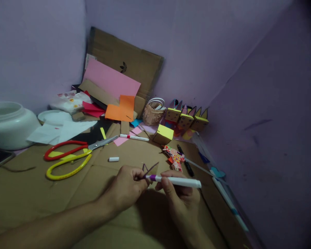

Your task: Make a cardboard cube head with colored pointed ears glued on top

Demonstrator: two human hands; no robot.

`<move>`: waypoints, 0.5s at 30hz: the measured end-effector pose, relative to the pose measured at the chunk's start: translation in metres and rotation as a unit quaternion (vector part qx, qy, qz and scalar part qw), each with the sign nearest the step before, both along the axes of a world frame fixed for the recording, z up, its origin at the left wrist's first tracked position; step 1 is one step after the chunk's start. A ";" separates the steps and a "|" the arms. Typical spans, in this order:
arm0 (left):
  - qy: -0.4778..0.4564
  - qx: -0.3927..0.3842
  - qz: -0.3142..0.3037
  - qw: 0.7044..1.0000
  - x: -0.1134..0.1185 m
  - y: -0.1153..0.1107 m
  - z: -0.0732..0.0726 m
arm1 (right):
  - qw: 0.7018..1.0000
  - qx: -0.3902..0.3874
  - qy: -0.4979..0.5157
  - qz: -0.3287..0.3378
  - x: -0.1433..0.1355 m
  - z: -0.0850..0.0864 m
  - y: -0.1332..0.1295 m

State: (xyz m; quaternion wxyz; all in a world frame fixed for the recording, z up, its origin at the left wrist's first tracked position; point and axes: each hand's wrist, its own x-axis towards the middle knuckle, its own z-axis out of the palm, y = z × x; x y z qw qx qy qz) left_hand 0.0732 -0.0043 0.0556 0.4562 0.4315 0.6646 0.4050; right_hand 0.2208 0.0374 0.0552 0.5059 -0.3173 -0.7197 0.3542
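Note:
My right hand [181,197] is closed around a white marker with a purple band [180,181], its tip pointing left. The tip meets a small pointed cardboard piece with dark purple edges [151,168], which my left hand [131,185] pinches between thumb and fingers. Part of that piece is hidden by the fingers. A loose white marker cap [114,159] lies on the cardboard sheet beyond my left hand. Further left are large scissors [89,148] with one red and one yellow handle, blades partly apart. Past my right hand lies a flower-patterned paper shape [174,157].
A yellow-topped cardboard box [163,135], a red-banded marker [134,137] and a round brown holder [153,114] stand or lie behind. Several eared box figures [186,120] line the wall. Coloured paper [123,109] is heaped at the back; a white pot [12,126] is far left.

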 end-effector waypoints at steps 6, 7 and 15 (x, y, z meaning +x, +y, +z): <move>-0.014 0.008 -0.015 1.000 0.002 -0.001 0.010 | 0.999 -0.009 0.023 -0.045 -0.001 0.005 0.008; -0.010 0.010 -0.016 1.000 0.002 -0.001 0.009 | 0.998 -0.014 0.028 -0.052 -0.001 0.006 0.009; 0.003 0.017 -0.021 1.000 0.000 0.001 0.003 | 0.992 -0.040 0.053 -0.104 -0.001 0.008 0.015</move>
